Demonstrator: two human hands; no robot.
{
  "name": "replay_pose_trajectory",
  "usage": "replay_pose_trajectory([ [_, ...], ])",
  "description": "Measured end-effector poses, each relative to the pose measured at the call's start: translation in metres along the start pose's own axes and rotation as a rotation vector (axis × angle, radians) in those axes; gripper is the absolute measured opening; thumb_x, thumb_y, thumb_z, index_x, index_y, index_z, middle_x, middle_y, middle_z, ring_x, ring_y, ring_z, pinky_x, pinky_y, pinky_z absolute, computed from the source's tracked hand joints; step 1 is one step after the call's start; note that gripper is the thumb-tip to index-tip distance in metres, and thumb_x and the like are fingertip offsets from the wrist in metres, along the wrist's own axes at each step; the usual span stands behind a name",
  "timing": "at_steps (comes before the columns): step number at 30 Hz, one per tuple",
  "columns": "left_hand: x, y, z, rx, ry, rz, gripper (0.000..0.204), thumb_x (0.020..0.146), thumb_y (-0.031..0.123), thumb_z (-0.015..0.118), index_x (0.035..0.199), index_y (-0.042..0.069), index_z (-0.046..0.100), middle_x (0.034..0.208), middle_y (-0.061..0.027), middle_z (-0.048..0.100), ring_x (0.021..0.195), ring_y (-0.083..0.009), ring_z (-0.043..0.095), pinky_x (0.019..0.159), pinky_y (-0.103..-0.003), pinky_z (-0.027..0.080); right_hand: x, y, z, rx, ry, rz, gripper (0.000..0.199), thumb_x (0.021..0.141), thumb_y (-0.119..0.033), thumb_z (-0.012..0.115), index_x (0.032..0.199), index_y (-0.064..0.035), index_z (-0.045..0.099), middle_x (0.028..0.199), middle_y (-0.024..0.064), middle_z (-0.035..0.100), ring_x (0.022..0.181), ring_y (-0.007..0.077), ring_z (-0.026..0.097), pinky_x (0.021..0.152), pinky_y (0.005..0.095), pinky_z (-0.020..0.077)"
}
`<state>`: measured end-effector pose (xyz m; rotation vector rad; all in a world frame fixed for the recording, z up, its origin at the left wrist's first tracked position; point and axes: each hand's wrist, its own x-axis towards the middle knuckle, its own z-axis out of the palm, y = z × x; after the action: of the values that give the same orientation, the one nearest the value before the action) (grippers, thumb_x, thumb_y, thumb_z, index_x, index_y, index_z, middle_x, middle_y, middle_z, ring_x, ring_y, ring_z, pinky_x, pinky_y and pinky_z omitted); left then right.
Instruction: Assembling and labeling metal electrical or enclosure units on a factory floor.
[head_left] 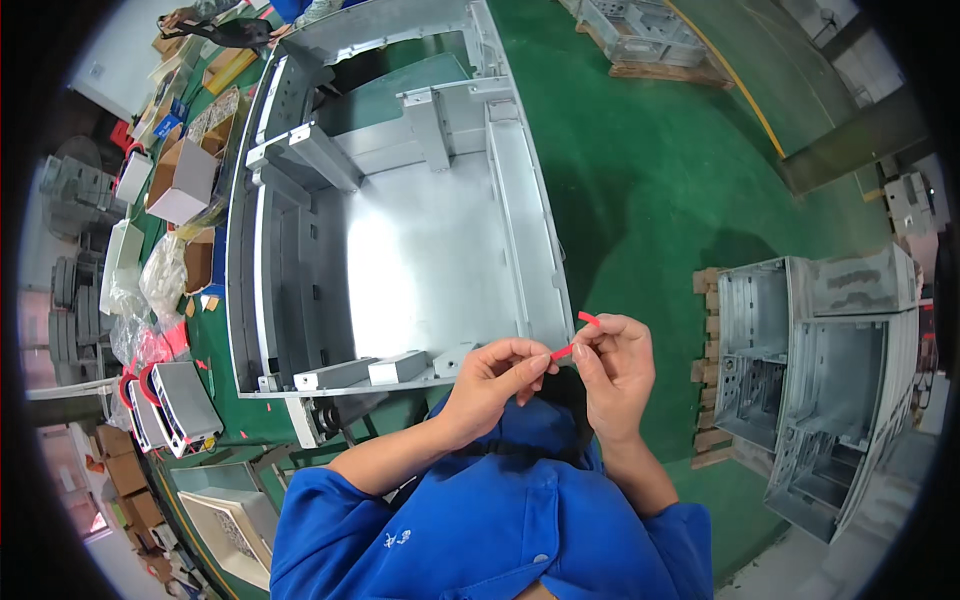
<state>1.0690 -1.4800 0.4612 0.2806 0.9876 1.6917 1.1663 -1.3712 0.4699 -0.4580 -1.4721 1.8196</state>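
Observation:
Between my two hands, in front of my chest, is a thin red strip (562,352), perhaps tape. My left hand (500,378) pinches one end between thumb and forefinger. Thumb and fingers of my right hand (615,372) close on the strip too, and a short red end (589,319) sticks out above them. Just beyond my hands lies a large open sheet-metal cabinet frame (548,290), its bare grey inside facing up. Small metal brackets (398,368) line its near edge, close to my left hand.
Cardboard boxes (184,180) and clear plastic bags (163,275) crowd the left side. Grey units with red rings (188,405) stand lower left. More metal cabinets (800,370) rest on a wooden pallet (706,360) to the right. Another person's blue sleeve (290,9) shows beyond the frame.

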Motion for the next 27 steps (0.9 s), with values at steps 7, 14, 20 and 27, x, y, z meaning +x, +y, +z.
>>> replay_pose_trajectory([
  [7,0.01,0.022,0.001,-0.035,0.253,0.103,0.015,0.082,0.009,0.054,0.095,0.002,0.058,0.087,-0.0043,0.056,0.067,-0.0055,0.048,0.049,-0.017,0.037,0.036,0.004,-0.001,0.008,-0.092,-0.003,0.029,0.076,0.01,0.051,0.101,-0.0001,0.04,0.083,0.0072,0.05,0.072,0.0102,0.051,0.064,0.0209,0.0431],
  [14,0.034,0.04,0.008,0.572,0.236,0.313,0.011,0.077,0.005,0.058,0.088,0.005,0.061,0.083,-0.0001,0.057,0.071,-0.0044,0.05,0.051,-0.016,0.037,0.063,0.0,-0.014,0.032,-0.347,0.128,0.029,0.074,0.01,0.052,0.099,0.0004,0.042,0.089,0.006,0.046,0.076,0.0101,0.05,0.067,0.0226,0.0429],
  [20,0.047,0.031,0.01,0.638,0.212,0.307,0.009,0.075,0.004,0.059,0.083,0.006,0.062,0.082,0.0014,0.06,0.067,-0.0036,0.05,0.052,-0.017,0.037,0.075,0.006,-0.027,-0.03,-0.421,0.095,0.025,0.075,0.01,0.053,0.097,0.0008,0.045,0.089,0.0054,0.046,0.075,0.0096,0.05,0.066,0.0217,0.0432],
  [27,0.054,0.026,0.011,0.655,0.234,0.283,0.009,0.075,0.004,0.059,0.084,0.005,0.061,0.082,0.001,0.061,0.065,-0.0037,0.051,0.052,-0.017,0.038,0.08,0.007,-0.033,-0.094,-0.482,0.109,0.024,0.074,0.01,0.052,0.096,0.0017,0.045,0.091,0.0058,0.045,0.074,0.0095,0.051,0.066,0.0213,0.0434],
])
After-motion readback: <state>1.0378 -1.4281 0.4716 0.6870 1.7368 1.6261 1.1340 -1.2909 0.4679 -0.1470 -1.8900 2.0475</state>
